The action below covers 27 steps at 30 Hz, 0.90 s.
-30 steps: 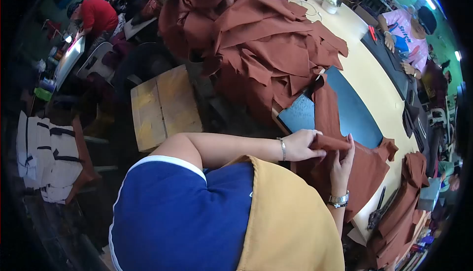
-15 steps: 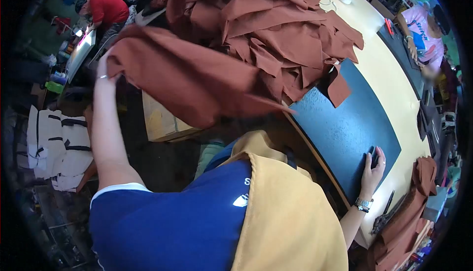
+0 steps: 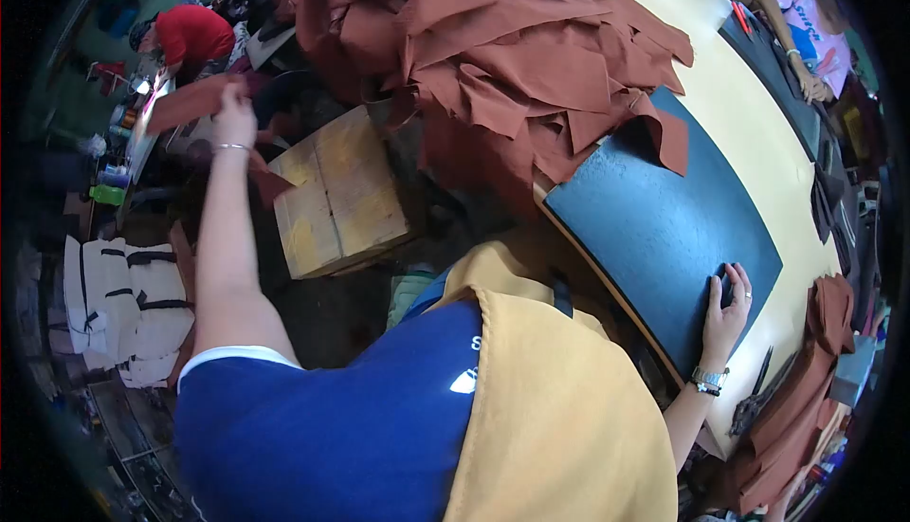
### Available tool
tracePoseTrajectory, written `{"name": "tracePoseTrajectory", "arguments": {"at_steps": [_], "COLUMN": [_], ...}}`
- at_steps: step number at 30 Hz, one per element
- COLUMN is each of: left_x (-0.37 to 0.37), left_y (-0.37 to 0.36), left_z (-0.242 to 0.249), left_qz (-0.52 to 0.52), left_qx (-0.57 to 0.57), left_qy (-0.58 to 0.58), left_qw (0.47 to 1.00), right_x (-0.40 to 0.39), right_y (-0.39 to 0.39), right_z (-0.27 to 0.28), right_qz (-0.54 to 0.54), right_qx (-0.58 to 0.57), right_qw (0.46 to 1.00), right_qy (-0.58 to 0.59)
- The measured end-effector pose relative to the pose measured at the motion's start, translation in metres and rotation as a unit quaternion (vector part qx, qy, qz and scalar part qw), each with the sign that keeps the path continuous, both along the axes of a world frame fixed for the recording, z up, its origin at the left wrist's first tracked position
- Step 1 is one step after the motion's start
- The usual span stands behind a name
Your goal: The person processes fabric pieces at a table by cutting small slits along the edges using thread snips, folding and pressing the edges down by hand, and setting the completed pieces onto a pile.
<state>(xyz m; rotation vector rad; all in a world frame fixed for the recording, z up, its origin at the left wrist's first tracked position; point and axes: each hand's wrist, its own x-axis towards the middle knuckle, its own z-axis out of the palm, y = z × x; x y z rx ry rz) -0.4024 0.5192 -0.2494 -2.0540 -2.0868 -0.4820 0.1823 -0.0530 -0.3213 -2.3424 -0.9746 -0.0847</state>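
At the upper left, my left hand (image 3: 235, 124) is stretched out at arm's length, closed on a reddish-brown leather-like sheet (image 3: 190, 105) that trails to both sides of it. The sheet is blurred and partly hidden by my hand and forearm. My right hand (image 3: 728, 313) rests at the near right part of a dark blue-black board (image 3: 664, 228), thumb and fingers curled around something small and dark that I cannot make out. A big heap of the same brown sheets (image 3: 531, 67) lies on the table, overlapping the board's far corner.
A cardboard box (image 3: 341, 190) stands below on the left, beside the pale table (image 3: 749, 133). White stacked pieces (image 3: 128, 304) lie further left. More brown material (image 3: 796, 399) hangs at the right. One person in red (image 3: 194, 38) bends at the far left; another in pink (image 3: 806, 24) is across the table.
My left hand has swung up and outward with the brown sheet, away from the heap, uncovering the cardboard box. My right hand stays on the board. The view has shifted slightly.
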Motion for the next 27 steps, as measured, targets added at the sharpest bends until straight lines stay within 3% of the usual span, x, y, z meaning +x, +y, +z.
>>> {"name": "tracePoseTrajectory", "arguments": {"at_steps": [3,5,7,9,12,16,27], "left_x": [0.051,0.071,0.080,0.105,0.096,0.087,0.093], "left_y": [-0.014,-0.030,-0.055,-0.091,-0.108,-0.104,-0.103], "left_z": [-0.100,-0.172,-0.230,-0.232,-0.274,-0.303,-0.297], "left_qz": [-0.040,-0.037,-0.063,-0.034,-0.071,-0.060,-0.057], "left_qx": [-0.134,-0.216,-0.269,-0.348,-0.319,-0.351,-0.377], "left_qy": [0.071,0.034,-0.007,-0.040,-0.063,0.012,0.030], "left_qw": [0.988,0.975,0.961,0.936,0.943,0.934,0.924], "right_x": [0.012,0.022,0.032,0.039,0.045,0.053,0.061], "right_y": [-0.008,-0.020,-0.033,-0.046,-0.051,-0.051,-0.045], "right_z": [0.012,0.048,0.086,0.112,0.139,0.153,0.164], "right_qz": [-0.001,-0.024,-0.012,-0.006,0.014,0.024,0.033], "right_qx": [0.076,0.154,0.211,0.232,0.237,0.232,0.221], "right_qw": [0.993,0.977,0.970,0.969,0.970,0.972,0.974], "right_qy": [0.089,0.143,0.117,0.082,0.045,0.029,0.022]}}
